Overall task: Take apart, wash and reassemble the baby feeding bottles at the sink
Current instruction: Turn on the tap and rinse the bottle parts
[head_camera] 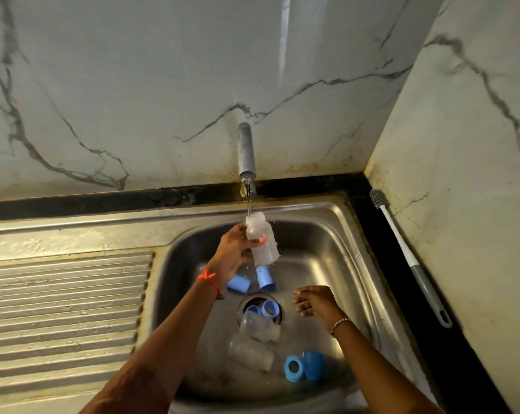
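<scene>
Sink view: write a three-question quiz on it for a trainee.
1. True or false: the brush lies outside the sink.
2. Which hand holds the bottle under the running tap? A left, B right.
3. Fill in: the right hand holds ____.
Key: 1 true. 2 A, the left hand. 3 nothing.

- A bottle (261, 239) is hanging under the tap (246, 150), over the sink (327, 234)
- Two caps (238, 284) are lying behind the drain (260, 306), spare bottles (252, 351) before it
- A brush (408, 255) is lying on the counter (375, 252), right of the sink
- A draining board (64, 300) is stretching left of the sink
</scene>
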